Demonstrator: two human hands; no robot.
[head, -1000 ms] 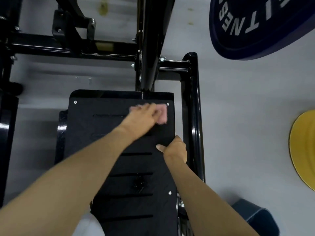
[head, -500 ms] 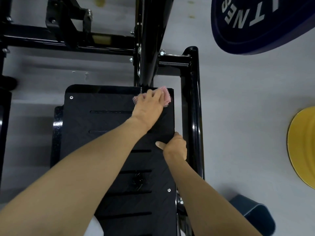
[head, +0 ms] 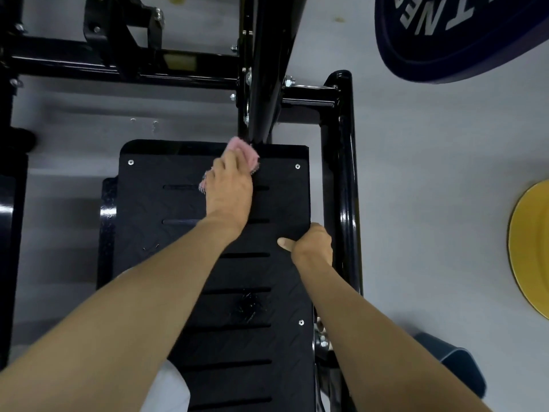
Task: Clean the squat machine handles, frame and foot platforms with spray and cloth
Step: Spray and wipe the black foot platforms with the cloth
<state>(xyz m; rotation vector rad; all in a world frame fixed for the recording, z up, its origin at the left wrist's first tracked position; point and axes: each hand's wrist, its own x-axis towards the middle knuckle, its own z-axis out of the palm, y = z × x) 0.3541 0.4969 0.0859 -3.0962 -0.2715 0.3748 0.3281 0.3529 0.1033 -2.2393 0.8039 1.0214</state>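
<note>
Pink cloth (head: 241,150) under left hand (head: 228,188)

Single head view, close, looking steeply down onto foot platform (head: 166,203).

The foot platform (head: 148,209) sits center, with the left hand (head: 230,191) pressing a cloth (head: 241,150) onto its far edge, right where the upright post (head: 267,69) meets it. The right hand (head: 312,243) is on the platform's right edge, just beside the side rail (head: 341,173). A crossbar (head: 89,65) runs behind the platform — off to the right on the floor (head: 430,203) are two weight plates, one far (head: 445,49), one nearer (head: 531,248).
</note>
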